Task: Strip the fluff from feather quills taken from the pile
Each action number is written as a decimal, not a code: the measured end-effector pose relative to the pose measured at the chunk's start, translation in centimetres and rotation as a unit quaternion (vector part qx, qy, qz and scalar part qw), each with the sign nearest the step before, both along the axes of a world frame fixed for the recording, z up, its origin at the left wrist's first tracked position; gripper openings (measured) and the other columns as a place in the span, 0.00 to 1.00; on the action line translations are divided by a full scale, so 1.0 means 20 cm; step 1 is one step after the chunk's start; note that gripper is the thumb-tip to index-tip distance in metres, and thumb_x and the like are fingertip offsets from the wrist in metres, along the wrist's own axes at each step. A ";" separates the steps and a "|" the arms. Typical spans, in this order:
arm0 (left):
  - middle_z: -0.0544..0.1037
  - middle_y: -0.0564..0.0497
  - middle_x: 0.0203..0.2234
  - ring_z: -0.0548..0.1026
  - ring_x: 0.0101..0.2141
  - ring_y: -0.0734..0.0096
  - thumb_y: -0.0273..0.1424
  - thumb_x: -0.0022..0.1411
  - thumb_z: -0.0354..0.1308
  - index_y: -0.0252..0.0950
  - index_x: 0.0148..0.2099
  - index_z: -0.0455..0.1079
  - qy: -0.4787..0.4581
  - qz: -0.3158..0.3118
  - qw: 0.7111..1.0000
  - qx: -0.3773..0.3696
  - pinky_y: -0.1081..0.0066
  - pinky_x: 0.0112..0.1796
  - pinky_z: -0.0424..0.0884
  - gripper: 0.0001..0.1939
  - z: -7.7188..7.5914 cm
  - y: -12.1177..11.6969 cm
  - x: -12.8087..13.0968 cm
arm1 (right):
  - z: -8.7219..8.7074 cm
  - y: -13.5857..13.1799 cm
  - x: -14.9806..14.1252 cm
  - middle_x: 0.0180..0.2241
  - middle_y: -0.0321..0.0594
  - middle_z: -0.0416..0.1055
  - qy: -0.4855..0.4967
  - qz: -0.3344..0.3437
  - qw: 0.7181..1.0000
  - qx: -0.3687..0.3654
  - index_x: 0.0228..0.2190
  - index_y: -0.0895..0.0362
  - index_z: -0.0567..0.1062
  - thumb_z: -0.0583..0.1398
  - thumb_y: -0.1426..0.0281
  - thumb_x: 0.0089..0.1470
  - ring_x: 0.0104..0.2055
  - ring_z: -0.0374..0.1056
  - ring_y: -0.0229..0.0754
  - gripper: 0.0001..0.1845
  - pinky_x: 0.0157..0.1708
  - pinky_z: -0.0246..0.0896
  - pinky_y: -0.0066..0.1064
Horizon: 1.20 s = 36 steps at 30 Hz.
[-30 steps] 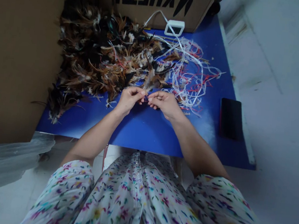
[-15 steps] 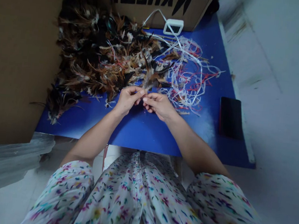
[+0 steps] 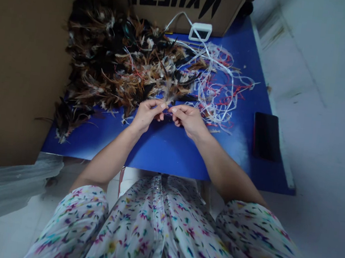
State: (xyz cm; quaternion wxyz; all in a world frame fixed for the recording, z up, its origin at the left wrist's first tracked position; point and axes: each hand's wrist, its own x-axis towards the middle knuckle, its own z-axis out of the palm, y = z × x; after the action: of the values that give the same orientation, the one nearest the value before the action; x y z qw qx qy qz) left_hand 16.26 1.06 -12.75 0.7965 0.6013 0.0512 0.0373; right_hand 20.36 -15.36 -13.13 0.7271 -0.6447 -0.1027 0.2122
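Note:
My left hand (image 3: 150, 112) pinches the base of a small feather bunch (image 3: 170, 91), whose brown and grey tips point away from me. Just to its right, my right hand (image 3: 186, 117) is closed in a pinch; whatever is between its fingertips is too small to make out. Both hands hover over the near part of the blue table (image 3: 170, 153). Behind them spreads a large pile of brown, black and white feathers (image 3: 111, 65). A tangle of white and red strings (image 3: 218, 84) lies beyond my right hand.
A cardboard box with black lettering (image 3: 184, 13) stands at the back, and a brown cardboard panel (image 3: 18, 67) rises on the left. A small white device (image 3: 201, 26) sits before the box. At the right edge lies a black phone (image 3: 266, 135).
My right hand has moved slightly right, leaving a small gap between it and my left hand. The left hand stays in place with the feather bunch.

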 end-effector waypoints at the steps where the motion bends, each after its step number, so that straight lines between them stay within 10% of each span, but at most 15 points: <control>1: 0.73 0.55 0.14 0.68 0.16 0.81 0.51 0.42 0.77 0.35 0.28 0.77 0.002 -0.005 1.000 0.003 0.79 0.19 0.64 0.25 0.00 0.00 0.00 | 0.00 0.00 0.00 0.18 0.31 0.69 -0.004 0.000 1.000 0.000 0.25 0.57 0.79 0.73 0.51 0.41 0.17 0.59 0.29 0.22 0.18 0.52 0.24; 36: 0.77 0.54 0.17 0.73 0.19 0.80 0.49 0.40 0.78 0.33 0.27 0.77 0.031 0.005 0.999 0.030 0.78 0.24 0.71 0.25 -0.02 0.00 0.00 | -0.03 -0.02 0.02 0.22 0.34 0.74 -0.151 -0.002 0.988 -0.041 0.27 0.57 0.81 0.70 0.54 0.46 0.22 0.61 0.32 0.18 0.27 0.60 0.29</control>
State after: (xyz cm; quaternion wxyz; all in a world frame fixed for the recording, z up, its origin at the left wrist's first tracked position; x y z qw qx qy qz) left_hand 16.23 1.01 -13.09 0.7757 0.6259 0.0775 0.0244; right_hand 20.77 -15.77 -13.71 0.6768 -0.6988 -0.2011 0.1147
